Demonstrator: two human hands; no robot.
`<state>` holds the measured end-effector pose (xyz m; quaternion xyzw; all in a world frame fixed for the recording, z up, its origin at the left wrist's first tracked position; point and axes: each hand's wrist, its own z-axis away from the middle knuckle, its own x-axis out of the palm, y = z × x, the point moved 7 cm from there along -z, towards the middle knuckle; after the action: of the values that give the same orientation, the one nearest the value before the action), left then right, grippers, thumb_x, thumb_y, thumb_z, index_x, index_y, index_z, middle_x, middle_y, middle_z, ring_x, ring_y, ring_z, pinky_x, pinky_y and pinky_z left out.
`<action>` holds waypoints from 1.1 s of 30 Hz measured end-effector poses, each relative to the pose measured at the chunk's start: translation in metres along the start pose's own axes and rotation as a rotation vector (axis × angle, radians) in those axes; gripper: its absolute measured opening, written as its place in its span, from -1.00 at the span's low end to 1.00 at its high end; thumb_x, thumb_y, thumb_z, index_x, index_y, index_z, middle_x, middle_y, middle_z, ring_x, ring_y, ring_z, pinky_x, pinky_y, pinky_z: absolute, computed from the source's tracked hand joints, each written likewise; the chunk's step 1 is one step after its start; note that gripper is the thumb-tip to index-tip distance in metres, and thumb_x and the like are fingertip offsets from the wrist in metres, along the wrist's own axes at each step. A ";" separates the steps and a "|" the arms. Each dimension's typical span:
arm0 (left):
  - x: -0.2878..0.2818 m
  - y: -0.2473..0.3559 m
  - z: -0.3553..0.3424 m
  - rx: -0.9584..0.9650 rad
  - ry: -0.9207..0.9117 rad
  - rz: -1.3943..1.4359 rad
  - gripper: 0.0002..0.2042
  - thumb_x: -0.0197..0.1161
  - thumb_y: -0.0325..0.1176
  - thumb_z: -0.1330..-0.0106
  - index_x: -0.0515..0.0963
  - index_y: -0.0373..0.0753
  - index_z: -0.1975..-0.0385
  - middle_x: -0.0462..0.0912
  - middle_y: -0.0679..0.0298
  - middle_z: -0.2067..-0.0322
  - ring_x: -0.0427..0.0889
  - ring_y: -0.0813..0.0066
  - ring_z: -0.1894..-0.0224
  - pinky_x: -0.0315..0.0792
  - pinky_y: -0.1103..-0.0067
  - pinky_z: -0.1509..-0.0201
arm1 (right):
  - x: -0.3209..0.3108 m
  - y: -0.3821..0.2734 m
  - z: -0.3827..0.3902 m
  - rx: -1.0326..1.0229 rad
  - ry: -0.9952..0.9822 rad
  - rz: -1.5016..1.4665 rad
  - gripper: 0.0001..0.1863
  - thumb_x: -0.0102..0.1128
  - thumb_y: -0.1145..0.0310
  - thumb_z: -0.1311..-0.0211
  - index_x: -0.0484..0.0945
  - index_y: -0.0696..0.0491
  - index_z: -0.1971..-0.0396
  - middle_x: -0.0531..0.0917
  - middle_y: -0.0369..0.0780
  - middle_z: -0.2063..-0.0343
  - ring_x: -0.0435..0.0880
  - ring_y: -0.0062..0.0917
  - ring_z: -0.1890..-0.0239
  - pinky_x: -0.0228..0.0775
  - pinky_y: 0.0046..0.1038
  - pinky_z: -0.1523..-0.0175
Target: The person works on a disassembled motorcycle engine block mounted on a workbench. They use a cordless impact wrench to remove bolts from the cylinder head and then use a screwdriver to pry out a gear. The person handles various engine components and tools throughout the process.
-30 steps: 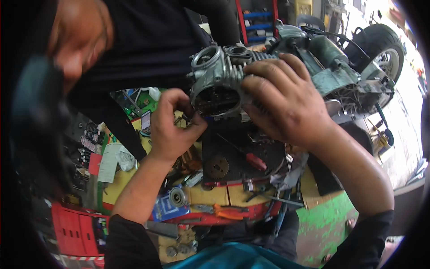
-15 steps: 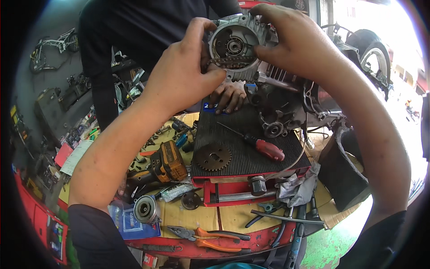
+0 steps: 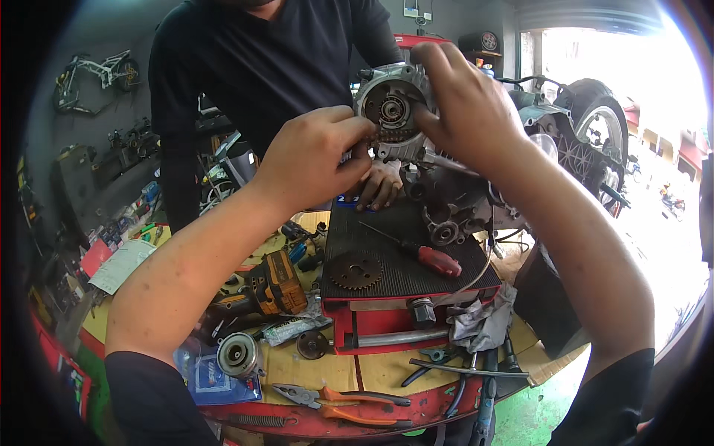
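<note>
A metal engine cylinder head (image 3: 390, 77) with a round opening stands tilted toward me at upper centre. Inside it are a bearing and hub, and a timing chain (image 3: 399, 135) crosses the lower part of the opening. My right hand (image 3: 470, 115) grips its right side, thumb at the opening's edge and fingers over the top. My left hand (image 3: 312, 152) is at the lower left of the opening, thumb and fingers pinched together; what lies between them is hidden. Below, a toothed sprocket (image 3: 355, 270) and a red-handled screwdriver (image 3: 439, 262) lie on a ribbed black mat (image 3: 387, 249).
Opposite me, a person in a dark top (image 3: 275, 59) has one hand (image 3: 381, 186) below the cylinder head. The engine body (image 3: 465, 197) stands right of centre. On the bench are a yellow cordless drill (image 3: 279, 282), orange-handled pliers (image 3: 364, 395), a round metal part (image 3: 239, 354) and a rag (image 3: 487, 320).
My left hand has moved from holding the cylinder head's left edge to a pinch at its lower left. My right hand stays on it. The view has tipped up, showing more of the person opposite.
</note>
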<state>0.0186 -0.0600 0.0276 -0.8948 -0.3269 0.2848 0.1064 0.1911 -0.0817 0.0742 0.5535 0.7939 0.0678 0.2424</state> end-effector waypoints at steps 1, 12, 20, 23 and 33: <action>-0.001 -0.001 0.001 0.020 -0.010 -0.008 -0.74 0.35 -0.49 -0.19 0.67 -0.27 0.09 0.63 0.12 0.37 0.70 0.09 0.32 0.60 0.29 0.21 | -0.001 -0.004 0.002 -0.038 0.049 0.014 -0.58 0.38 0.39 -0.14 0.51 0.06 -0.01 0.62 0.04 -0.12 0.70 -0.02 -0.07 0.62 -0.02 -0.08; 0.004 -0.007 0.007 0.114 0.025 -0.027 -0.71 0.37 -0.37 -0.22 0.64 -0.27 0.07 0.67 0.11 0.28 0.71 0.08 0.24 0.62 0.27 0.14 | 0.009 -0.017 0.004 -0.275 -0.016 0.092 -0.80 0.43 0.23 -0.20 0.79 -0.02 0.23 0.60 -0.22 -0.24 0.51 -0.29 -0.31 0.42 -0.14 -0.35; 0.009 -0.014 0.012 0.086 0.050 0.079 -0.70 0.34 -0.39 -0.23 0.61 -0.30 0.05 0.68 0.07 0.25 0.70 0.04 0.17 0.59 0.24 0.05 | 0.012 -0.023 0.000 -0.286 0.028 0.114 -0.80 0.52 0.27 -0.09 0.82 -0.01 0.29 0.61 -0.24 -0.27 0.54 -0.27 -0.30 0.45 -0.13 -0.35; 0.011 -0.016 0.013 0.095 0.070 0.076 -0.70 0.33 -0.40 -0.22 0.61 -0.30 0.05 0.68 0.09 0.27 0.69 0.06 0.18 0.57 0.24 0.02 | 0.014 -0.023 0.001 -0.303 0.029 0.090 -0.76 0.56 0.29 -0.04 0.81 0.00 0.26 0.61 -0.23 -0.28 0.55 -0.24 -0.30 0.46 -0.11 -0.35; 0.012 -0.016 0.014 0.056 0.055 0.103 -0.74 0.34 -0.35 -0.23 0.60 -0.26 0.11 0.67 0.14 0.29 0.69 0.07 0.14 0.56 0.22 -0.04 | 0.016 -0.021 -0.002 -0.370 -0.044 0.061 -0.72 0.53 0.34 -0.06 0.78 0.03 0.19 0.57 -0.20 -0.26 0.52 -0.19 -0.31 0.50 -0.10 -0.33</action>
<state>0.0093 -0.0396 0.0166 -0.9146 -0.2694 0.2741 0.1257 0.1680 -0.0751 0.0629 0.5245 0.7454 0.2079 0.3551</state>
